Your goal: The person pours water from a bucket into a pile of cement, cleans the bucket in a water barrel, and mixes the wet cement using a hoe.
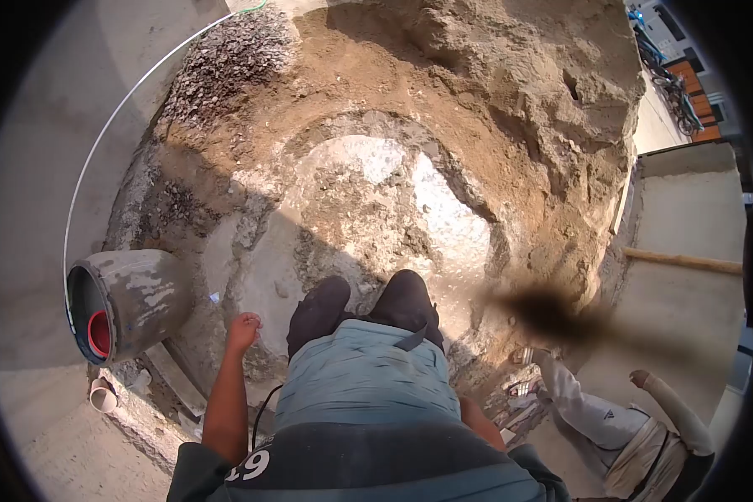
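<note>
My left hand (243,331) hangs at my left side above the ground, its fingers curled in with nothing visible in them. It is nearest to the mud-splashed drum (146,293) at the left, but apart from it. My right hand is out of sight; only part of the right forearm (481,424) shows beside my shirt. Before my legs lies a ring-shaped mound of sand and wet grey mix (368,205), partly in sunlight. A red container (99,333) shows inside the drum's mouth.
A pale hose (100,138) curves along the wall into the drum. Gravel (226,67) and a high sand heap (552,75) lie beyond. A short pipe (103,396) is at lower left. Another person (615,427) is at lower right. A dark blur (552,314) hides ground at right.
</note>
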`<action>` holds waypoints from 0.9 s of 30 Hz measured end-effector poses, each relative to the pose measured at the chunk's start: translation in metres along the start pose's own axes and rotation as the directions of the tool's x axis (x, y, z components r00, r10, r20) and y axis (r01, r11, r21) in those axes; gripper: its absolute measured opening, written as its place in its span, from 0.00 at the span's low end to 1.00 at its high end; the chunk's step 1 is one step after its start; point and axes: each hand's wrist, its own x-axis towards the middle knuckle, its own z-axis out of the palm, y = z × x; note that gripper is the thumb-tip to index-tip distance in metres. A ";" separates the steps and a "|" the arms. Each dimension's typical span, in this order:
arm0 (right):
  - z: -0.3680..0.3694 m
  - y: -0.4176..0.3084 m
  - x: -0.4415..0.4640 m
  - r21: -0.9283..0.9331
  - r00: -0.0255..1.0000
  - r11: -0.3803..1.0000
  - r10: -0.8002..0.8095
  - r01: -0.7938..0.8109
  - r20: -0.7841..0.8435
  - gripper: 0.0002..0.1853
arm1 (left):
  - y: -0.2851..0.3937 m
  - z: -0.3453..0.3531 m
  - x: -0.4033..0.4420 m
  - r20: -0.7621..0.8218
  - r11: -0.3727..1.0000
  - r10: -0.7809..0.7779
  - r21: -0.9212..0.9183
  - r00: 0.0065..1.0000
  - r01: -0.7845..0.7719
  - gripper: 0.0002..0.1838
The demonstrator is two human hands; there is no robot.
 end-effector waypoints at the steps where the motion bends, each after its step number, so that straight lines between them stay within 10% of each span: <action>1: -0.007 -0.015 0.003 0.008 1.000 1.000 -0.003 0.003 -0.002 0.07 | 0.004 0.004 -0.007 0.035 0.998 -0.028 0.051 0.999 0.027 0.13; 13: -0.115 -0.189 -0.051 0.218 0.877 0.881 -0.332 0.419 -0.347 0.07 | -0.002 0.037 -0.062 -0.074 0.987 -0.017 -0.158 0.997 0.005 0.13; 27: -0.001 -0.203 -0.093 -0.274 0.814 0.921 -0.376 0.276 -0.443 0.06 | -0.240 -0.041 -0.112 -0.107 0.814 -0.400 -0.498 0.910 0.299 0.11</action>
